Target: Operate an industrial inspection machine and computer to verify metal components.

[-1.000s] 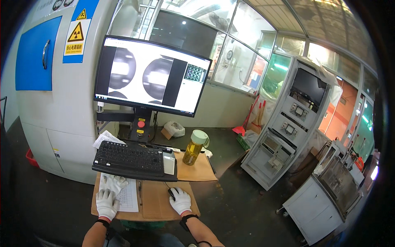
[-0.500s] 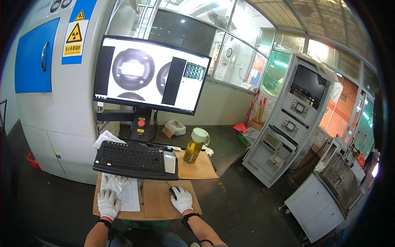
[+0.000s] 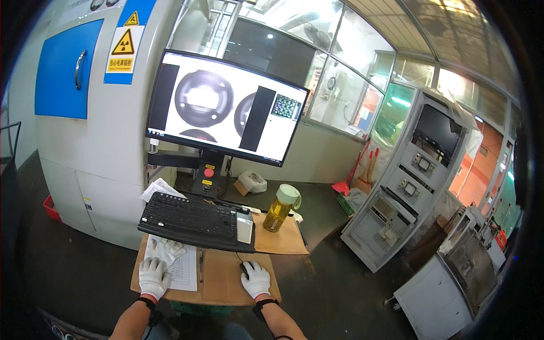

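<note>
Cardboard surface [image 3: 222, 283] before a lit monitor [image 3: 205, 97] | right hand [image 3: 257, 281] curled over black mouse [image 3: 244, 269], right of paper sheet [image 3: 186, 272] | left hand [image 3: 154, 277] flat on that sheet, pinching nothing visible | small, steady mouse strokes, eyes on the monitor, seem best
</note>
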Available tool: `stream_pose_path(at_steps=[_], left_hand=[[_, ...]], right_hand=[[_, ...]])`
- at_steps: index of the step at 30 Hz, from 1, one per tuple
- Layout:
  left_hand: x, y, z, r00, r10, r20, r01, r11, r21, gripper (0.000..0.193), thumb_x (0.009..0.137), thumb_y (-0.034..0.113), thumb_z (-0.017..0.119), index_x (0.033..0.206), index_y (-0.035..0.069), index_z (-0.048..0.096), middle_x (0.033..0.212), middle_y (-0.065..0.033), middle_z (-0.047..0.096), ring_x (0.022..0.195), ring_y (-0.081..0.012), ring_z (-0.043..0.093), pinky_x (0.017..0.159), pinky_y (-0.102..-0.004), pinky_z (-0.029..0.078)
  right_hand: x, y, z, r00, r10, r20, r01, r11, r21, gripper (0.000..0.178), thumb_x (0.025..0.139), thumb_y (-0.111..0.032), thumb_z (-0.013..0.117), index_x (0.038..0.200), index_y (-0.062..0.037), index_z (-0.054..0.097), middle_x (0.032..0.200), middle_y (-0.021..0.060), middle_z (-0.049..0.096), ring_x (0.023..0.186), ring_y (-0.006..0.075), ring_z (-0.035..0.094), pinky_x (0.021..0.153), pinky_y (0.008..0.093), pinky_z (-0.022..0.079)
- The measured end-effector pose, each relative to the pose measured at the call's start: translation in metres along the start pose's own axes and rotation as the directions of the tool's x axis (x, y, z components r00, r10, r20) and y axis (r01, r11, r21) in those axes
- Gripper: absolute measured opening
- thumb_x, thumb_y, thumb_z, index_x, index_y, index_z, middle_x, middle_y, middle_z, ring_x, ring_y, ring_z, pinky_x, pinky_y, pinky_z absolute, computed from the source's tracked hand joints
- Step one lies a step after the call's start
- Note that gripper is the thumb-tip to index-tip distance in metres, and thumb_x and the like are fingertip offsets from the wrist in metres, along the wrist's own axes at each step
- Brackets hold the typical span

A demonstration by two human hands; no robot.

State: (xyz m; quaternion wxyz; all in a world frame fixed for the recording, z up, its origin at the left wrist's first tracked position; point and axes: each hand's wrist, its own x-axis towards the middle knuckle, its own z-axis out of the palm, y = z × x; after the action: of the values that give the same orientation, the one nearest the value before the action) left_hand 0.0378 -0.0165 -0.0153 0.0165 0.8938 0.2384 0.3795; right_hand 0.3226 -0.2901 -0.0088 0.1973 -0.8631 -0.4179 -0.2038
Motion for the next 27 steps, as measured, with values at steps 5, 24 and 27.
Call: stream_pose_path(at_steps=[5,24,27], left_hand=[[-0.001,0.001,-0.003,1.000,0.016,-0.005,-0.015,1.000,0.005,0.033,0.077,0.027,0.070,0.105,0.008,0.068,0.117,-0.0151,0.066,0.116,-0.0408,0.057,0.101,-0.0544,0.043],[0.006,0.007,-0.012,0.999,0.022,-0.046,-0.024,0.999,-0.035,0.027,0.074,0.025,0.069,0.096,0.009,0.067,0.104,-0.0129,0.064,0.105,-0.0381,0.058,0.095,-0.0527,0.044],[0.004,0.007,-0.013,1.000,-0.005,-0.003,0.005,0.999,-0.053,0.028,0.075,0.026,0.070,0.097,0.009,0.067,0.106,-0.0132,0.065,0.107,-0.0387,0.058,0.097,-0.0530,0.044]], right_hand=[[-0.003,0.002,0.005,0.998,-0.039,-0.040,0.039,0.999,-0.022,0.043,0.087,-0.030,0.073,0.129,-0.0202,0.071,0.130,0.0117,0.069,0.099,0.0380,0.071,0.086,0.0504,0.059],[-0.003,0.003,0.004,1.000,-0.011,0.000,0.011,0.999,-0.030,0.043,0.089,-0.032,0.072,0.132,-0.0239,0.072,0.134,0.0113,0.070,0.102,0.0384,0.072,0.088,0.0511,0.059],[-0.001,0.002,0.005,0.999,-0.031,-0.005,0.031,0.999,-0.033,0.043,0.089,-0.032,0.072,0.131,-0.0237,0.072,0.133,0.0115,0.070,0.101,0.0384,0.072,0.087,0.0513,0.059]])
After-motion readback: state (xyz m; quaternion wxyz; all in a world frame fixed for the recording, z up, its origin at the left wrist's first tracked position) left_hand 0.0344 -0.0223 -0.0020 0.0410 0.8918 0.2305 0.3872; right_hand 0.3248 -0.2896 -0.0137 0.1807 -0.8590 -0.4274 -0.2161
